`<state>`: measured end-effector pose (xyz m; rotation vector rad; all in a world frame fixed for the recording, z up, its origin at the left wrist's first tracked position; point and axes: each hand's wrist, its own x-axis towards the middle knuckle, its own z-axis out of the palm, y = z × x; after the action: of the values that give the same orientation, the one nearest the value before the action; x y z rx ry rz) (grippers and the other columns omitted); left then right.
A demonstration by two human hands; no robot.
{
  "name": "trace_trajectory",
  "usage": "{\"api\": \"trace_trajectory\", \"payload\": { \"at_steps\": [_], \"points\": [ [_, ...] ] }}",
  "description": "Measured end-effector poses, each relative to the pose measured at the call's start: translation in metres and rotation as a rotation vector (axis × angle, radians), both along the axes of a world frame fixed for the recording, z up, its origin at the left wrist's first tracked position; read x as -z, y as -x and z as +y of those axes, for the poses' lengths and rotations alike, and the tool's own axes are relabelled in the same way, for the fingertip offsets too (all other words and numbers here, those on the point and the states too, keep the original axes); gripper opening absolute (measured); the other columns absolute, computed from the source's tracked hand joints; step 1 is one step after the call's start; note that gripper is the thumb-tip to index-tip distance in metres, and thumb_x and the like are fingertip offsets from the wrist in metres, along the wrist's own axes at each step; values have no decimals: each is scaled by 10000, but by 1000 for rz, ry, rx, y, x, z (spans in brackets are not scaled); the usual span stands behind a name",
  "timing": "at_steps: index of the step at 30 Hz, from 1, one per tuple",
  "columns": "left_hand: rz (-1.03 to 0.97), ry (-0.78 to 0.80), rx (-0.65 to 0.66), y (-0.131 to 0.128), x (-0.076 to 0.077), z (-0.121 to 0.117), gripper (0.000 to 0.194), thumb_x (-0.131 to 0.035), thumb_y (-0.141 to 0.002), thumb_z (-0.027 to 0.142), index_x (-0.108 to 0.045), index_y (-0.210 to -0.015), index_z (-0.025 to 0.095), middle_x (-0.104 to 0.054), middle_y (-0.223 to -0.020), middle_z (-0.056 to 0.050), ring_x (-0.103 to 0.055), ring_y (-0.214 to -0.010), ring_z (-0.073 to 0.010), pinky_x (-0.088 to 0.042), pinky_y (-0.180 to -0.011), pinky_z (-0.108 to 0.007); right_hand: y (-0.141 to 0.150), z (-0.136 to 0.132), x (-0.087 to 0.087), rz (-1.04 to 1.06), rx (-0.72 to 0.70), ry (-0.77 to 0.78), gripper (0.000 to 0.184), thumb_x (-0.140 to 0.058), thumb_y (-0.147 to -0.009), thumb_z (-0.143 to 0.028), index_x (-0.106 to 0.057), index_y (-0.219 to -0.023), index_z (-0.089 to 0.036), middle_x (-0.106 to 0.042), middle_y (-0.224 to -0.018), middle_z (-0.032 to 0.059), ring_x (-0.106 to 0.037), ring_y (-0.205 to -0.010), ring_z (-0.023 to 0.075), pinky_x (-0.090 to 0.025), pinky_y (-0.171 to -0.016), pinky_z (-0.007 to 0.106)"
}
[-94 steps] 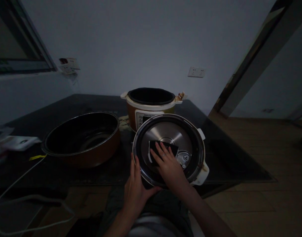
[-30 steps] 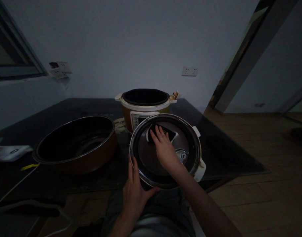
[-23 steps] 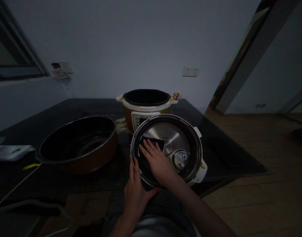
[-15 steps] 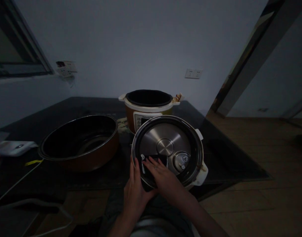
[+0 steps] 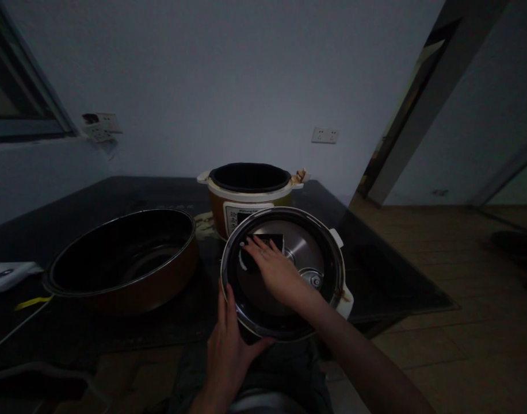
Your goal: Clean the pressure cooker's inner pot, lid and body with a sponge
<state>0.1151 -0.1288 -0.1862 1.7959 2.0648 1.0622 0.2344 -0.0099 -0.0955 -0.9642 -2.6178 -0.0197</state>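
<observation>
A round pressure cooker lid is tilted up with its steel underside facing me. My left hand grips its lower left rim, fingers along the side and thumb underneath. Across the steel, my right hand presses a black cloth with pale edging, its fingers stretched flat over it. A round metal valve fitting shows right of my right wrist. Behind the lid stands the pressure cooker body, its top uncovered and its dark inside showing.
A wide brown pot with a dark inside stands on the dark table to the left. Beyond it lie a white object and a yellow strip on a cable. Wall sockets are behind.
My right hand has slid the black cloth up and away from me across the lid's underside. My left hand still holds the rim. The whole view has shifted slightly.
</observation>
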Motion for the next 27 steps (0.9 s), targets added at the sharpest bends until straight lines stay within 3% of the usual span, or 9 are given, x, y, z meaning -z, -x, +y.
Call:
{"api": "trace_trajectory", "payload": {
  "at_steps": [6, 12, 20, 27],
  "points": [
    [-9, 11, 1, 0, 1, 0, 1292, -790, -632, 403, 186, -1474, 314, -23, -1595, -167, -339, -1363, -381, -560, -827, -468, -31, 18, -9, -44, 107, -100, 664, -364, -821, 21, -337, -1450, -191, -277, -1552, 46, -175, -1446, 213, -211, -1159, 500],
    [-12, 41, 5, 1, 1, 0, 1276, -778, -631, 420, 160, -1486, 291, -18, -1596, -163, -321, -1373, -383, -542, -863, -476, -56, 11, -7, -71, 217, -90, 656, -423, -836, -29, -318, -1464, -188, -229, -1566, 69, -152, -1450, 250, -225, -1149, 516],
    [15, 20, 0, 0, -1, 0, 1303, -786, -633, 427, 208, -1468, 307, -22, -1596, -165, -318, -1374, -381, -559, -831, -467, -60, -26, 24, -107, 489, -118, 587, -420, -855, -23, -375, -1435, -99, -311, -1512, 173, -264, -1406, 333, -336, -1097, 517],
    [36, 9, -2, 0, -1, 0, 1336, -805, -613, 446, 225, -1458, 329, -23, -1595, -169, -347, -1356, -391, -572, -803, -471, -60, -52, 40, -94, 510, -122, 578, -430, -834, -29, -403, -1411, -47, -418, -1446, 202, -389, -1345, 340, -410, -1052, 508]
  ]
}}
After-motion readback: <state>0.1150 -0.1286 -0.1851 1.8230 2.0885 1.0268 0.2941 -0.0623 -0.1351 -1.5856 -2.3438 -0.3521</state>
